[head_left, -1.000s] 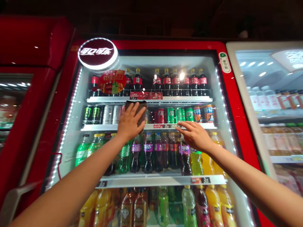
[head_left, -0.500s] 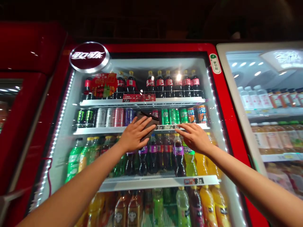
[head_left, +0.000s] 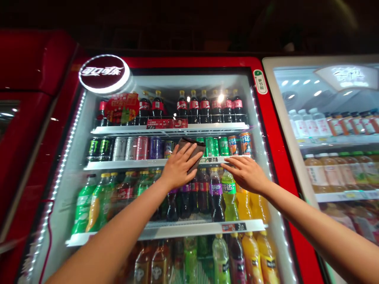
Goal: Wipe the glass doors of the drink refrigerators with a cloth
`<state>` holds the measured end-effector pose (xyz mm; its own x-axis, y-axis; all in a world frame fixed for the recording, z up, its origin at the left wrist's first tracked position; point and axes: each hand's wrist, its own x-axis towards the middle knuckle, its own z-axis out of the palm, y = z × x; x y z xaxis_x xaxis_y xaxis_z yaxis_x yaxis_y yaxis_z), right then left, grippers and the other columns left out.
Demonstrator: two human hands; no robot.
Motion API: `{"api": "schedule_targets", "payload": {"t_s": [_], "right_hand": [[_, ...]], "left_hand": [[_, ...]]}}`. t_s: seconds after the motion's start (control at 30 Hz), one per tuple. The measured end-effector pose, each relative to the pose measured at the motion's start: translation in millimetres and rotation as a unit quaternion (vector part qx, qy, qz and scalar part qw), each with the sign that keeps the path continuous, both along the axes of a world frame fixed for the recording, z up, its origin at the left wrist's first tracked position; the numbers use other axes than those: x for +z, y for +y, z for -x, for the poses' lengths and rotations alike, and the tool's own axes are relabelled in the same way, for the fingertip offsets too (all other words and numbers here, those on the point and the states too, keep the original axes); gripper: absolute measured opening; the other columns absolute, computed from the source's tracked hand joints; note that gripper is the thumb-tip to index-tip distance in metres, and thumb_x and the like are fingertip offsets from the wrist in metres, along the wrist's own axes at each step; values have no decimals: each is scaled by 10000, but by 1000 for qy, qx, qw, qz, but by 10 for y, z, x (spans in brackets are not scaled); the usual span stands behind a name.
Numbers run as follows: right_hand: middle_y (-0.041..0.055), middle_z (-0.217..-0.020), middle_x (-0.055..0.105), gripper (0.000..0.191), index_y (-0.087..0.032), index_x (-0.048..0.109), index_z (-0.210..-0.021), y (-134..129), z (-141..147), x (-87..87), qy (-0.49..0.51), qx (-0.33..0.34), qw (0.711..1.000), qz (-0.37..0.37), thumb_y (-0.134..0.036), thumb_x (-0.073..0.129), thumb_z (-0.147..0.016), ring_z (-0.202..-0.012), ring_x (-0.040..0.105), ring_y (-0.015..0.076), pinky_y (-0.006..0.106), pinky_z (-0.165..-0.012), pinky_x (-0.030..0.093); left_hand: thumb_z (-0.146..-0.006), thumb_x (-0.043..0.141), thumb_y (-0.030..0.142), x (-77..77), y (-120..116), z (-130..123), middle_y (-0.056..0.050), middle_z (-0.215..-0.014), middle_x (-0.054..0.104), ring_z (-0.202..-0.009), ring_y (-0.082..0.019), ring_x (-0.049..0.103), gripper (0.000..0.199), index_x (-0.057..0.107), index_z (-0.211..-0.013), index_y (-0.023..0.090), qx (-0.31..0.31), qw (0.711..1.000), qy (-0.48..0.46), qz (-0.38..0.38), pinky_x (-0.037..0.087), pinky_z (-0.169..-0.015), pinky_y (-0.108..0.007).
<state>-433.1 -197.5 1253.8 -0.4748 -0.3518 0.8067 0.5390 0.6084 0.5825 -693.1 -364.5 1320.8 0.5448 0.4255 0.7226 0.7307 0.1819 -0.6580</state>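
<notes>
My left hand (head_left: 179,167) lies against the glass door of a red drinks fridge, fingers stretched over a dark brown cloth (head_left: 201,147). The hand holds the cloth flat on the glass, in front of the row of cans. To its right is my right hand (head_left: 250,175), with nothing in it and its fingers extended. Its fingertips are at or close to the glass, in front of the second shelf's edge (head_left: 213,159); I cannot tell whether they touch. Behind the glass, green cans (head_left: 224,146) show between the two hands.
A round lit sign (head_left: 103,73) juts out at the fridge's upper left. Cola bottles (head_left: 204,104) line the top shelf, and more bottles (head_left: 227,193) stand below the cans. A second fridge (head_left: 310,197) adjoins on the right, a red cabinet (head_left: 29,63) on the left.
My left hand has slid the cloth to the right across the glass. My right hand has also shifted slightly right relative to the fridge. The whole fridge appears further left in view.
</notes>
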Motion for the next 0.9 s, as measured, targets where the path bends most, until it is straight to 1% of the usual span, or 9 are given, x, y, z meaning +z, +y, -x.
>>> {"api": "schedule_targets", "payload": {"t_s": [0.07,0.13,0.23,0.3,0.43,0.6,0.73,0.83,0.9], "right_hand": [[77,-1412,622,526,-271,551,-1417,38,-55,-28,-13,-7,1000,11,-144,546,-906,-1257,566,261,471,-999,481],[84,-1432,608,554,-258,521,-1446,76,-107,-47,-16,-11,1000,24,-135,538,-907,-1281,557,259,478,-1032,482],[96,-1453,592,560,-232,516,-1453,144,-172,-74,-20,-3,999,26,-108,518,-907,-1328,538,252,477,-1074,479],[97,-1498,550,582,-227,507,-1460,199,-203,-100,-27,7,999,24,-88,513,-895,-1383,495,248,483,-1100,470],[83,-1558,482,639,-240,480,-1478,299,-255,-158,-44,18,999,20,-77,537,-862,-1454,416,238,501,-1142,438],[89,-1526,521,587,-232,509,-1453,343,-365,-160,-64,12,998,11,-98,540,-883,-1417,464,251,517,-1134,435],[91,-1504,546,547,-229,515,-1446,356,-481,-128,-44,-2,999,14,-110,514,-912,-1394,484,254,498,-1109,445],[89,-1484,565,514,-234,543,-1421,379,-552,-115,-27,-15,999,12,-133,530,-918,-1377,499,262,503,-1112,425],[87,-1462,585,491,-240,563,-1401,399,-588,-117,-23,-23,999,5,-145,537,-920,-1350,524,264,509,-1113,416]], "left_hand": [[-913,555,384,20,-152,151,49,-1665,295,-1534,-236,276,636,376,-1521,437,7,1000,-10,17,143,-1272,-502],[-923,537,401,165,-182,207,36,-1668,291,-1543,-268,246,621,386,-1525,423,14,994,-97,-48,145,-1268,-537],[-945,498,427,442,46,22,-50,-1682,255,-1554,-347,177,625,381,-1549,319,9,951,-248,-186,129,-1242,-632],[-952,484,422,522,289,-221,-87,-1686,231,-1555,-376,150,632,369,-1556,276,-5,933,-281,-225,98,-1228,-671],[-956,485,368,282,550,-553,-78,-1695,202,-1567,-325,135,629,340,-1561,278,-17,971,-185,-147,79,-1251,-621],[-915,531,317,-116,246,-330,-43,-1680,260,-1559,-253,196,666,341,-1553,295,7,998,-57,3,130,-1269,-550],[-936,533,369,24,159,-282,-12,-1709,149,-1575,-340,58,574,439,-1503,361,17,967,-217,-131,92,-1238,-661],[-949,515,405,254,388,-544,-52,-1716,82,-1564,-408,1,582,442,-1518,303,7,921,-325,-212,113,-1230,-674],[-959,486,423,326,585,-768,-82,-1711,95,-1557,-432,-7,609,408,-1542,266,-3,914,-342,-216,143,-1224,-678]]}}
